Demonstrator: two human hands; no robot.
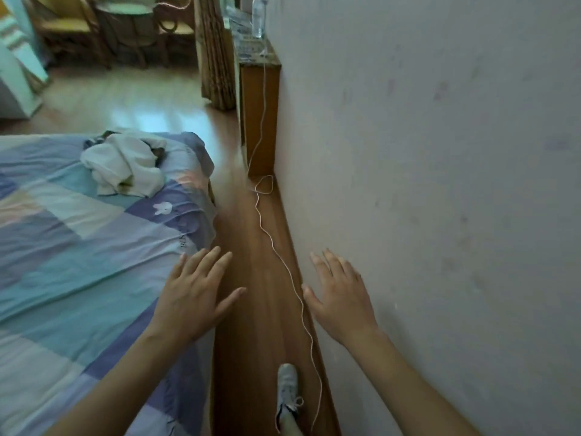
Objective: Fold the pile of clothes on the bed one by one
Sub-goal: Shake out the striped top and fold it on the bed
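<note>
A crumpled pile of clothes [124,163], mostly white with a dark piece underneath, lies near the far corner of the bed [63,247], which has a blue, teal and lilac patchwork cover. My left hand [196,294] hovers over the bed's near right edge, fingers spread and holding nothing. My right hand [341,297] is held out flat in front of the wall, also spread and holding nothing. Both hands are well short of the pile.
A narrow strip of wooden floor [251,278] runs between bed and wall [440,184]. A thin white cable [283,262] trails along it to a wooden cabinet [261,114] bearing a bottle [258,17]. My shoe [287,388] stands on the floor. Chairs stand at the back.
</note>
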